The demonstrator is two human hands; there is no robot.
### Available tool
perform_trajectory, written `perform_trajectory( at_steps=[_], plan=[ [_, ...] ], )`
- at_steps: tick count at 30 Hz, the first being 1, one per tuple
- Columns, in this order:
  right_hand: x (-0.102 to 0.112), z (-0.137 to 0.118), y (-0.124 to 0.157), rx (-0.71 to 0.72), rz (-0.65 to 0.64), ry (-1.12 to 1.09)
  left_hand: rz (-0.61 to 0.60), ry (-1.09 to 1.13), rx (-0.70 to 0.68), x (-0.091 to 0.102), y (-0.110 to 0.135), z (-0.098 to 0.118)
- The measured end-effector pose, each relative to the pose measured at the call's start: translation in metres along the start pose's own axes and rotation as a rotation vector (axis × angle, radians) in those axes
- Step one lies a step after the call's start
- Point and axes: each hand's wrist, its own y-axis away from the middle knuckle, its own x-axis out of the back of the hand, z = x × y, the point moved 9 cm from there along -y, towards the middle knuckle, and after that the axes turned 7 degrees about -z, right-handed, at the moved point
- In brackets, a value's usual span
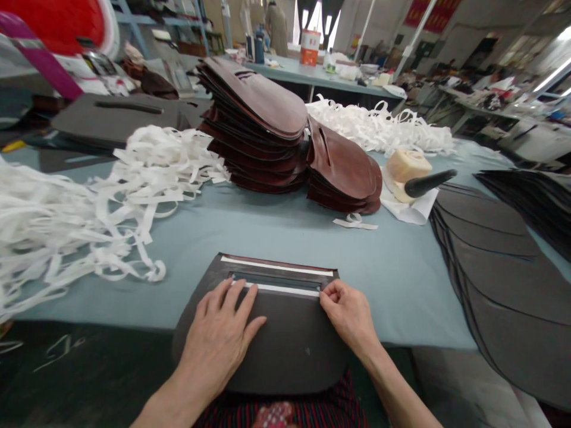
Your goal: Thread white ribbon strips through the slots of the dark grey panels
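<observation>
A dark leather panel [285, 351] with a long slot lies at the near table edge. Two white tape strips [276, 266] run along the slot, one above and one below. My left hand [223, 333] lies flat on the panel, fingers spread, fingertips at the lower strip's left part. My right hand [348, 312] is closed in a pinch at the right end of the lower strip [285, 289], fingertips pressed together on the tape end.
Two stacks of brown leather pieces [259, 125] stand mid-table. Heaps of white backing strips [89, 208] lie at left and far right. Dark fanned panels [499, 267] cover the right side. A block with a black handle [410, 175] rests on white paper. A person stands far back.
</observation>
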Motion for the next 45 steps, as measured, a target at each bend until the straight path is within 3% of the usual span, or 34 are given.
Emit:
perform_trajectory(
  at_steps=[10,12,17,22,24,26,30,32,37,41,45],
  plan=[
    [0.003,-0.006,0.001,-0.025,0.027,0.097,-0.055,0.026,-0.091,0.005,-0.018,0.047],
    [0.002,-0.011,0.004,0.066,0.057,0.138,-0.076,0.022,-0.093,0.005,-0.022,0.057],
    [-0.008,-0.03,0.021,0.447,0.079,0.337,-0.117,0.003,-0.068,0.002,-0.028,0.067],
    [-0.009,-0.047,0.019,0.526,0.082,0.489,-0.075,0.092,-0.026,0.007,-0.025,0.062],
    [-0.015,-0.067,0.015,0.596,0.092,0.471,-0.031,0.183,-0.013,0.013,-0.024,0.05],
    [-0.025,-0.091,0.014,0.73,0.084,0.371,0.055,0.275,0.046,0.019,-0.021,0.025],
    [-0.048,-0.119,0.013,0.95,0.062,0.232,0.226,0.317,0.445,0.013,0.0,-0.065],
    [-0.054,-0.121,0.01,0.976,0.068,0.227,0.221,0.365,0.533,0.002,0.006,-0.096],
    [-0.049,-0.116,0.01,0.966,0.088,0.197,0.097,0.722,0.502,-0.008,0.0,-0.122],
    [-0.042,-0.116,0.006,0.905,0.072,0.165,0.063,0.945,0.526,0.015,-0.015,-0.132],
    [-0.039,-0.111,0.0,0.876,0.084,0.167,0.162,0.88,0.499,0.039,-0.036,-0.155]
  ],
)
